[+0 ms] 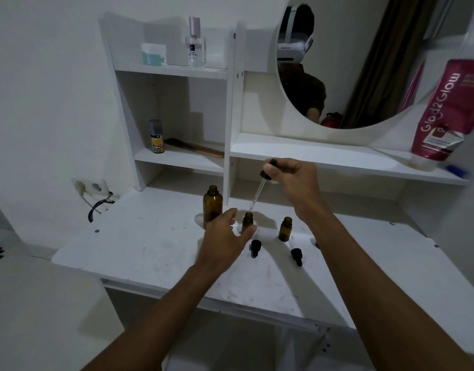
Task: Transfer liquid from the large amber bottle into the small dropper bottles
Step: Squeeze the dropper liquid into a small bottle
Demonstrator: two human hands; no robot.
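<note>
Holding dropper (264,175): right hand (292,178) pinches its black bulb; tip hovers just above first small bottle (248,220).
Left hand (225,236): fingers spread beside that bottle, gripping nothing.
Large amber bottle (212,203): uncapped, upright on desk (150,250).
Progress: likely early; second small bottle (285,228) waits open.

There is one large amber bottle (212,206), two small amber bottles (247,221) (285,229) and three droppers (260,188) (255,247) (296,254). There is also one perfume bottle (195,46), one jar (153,54), one pink tube (442,111) and one mirror (364,62).

Dim, greyish light (edges warped), soft shadows.
</note>
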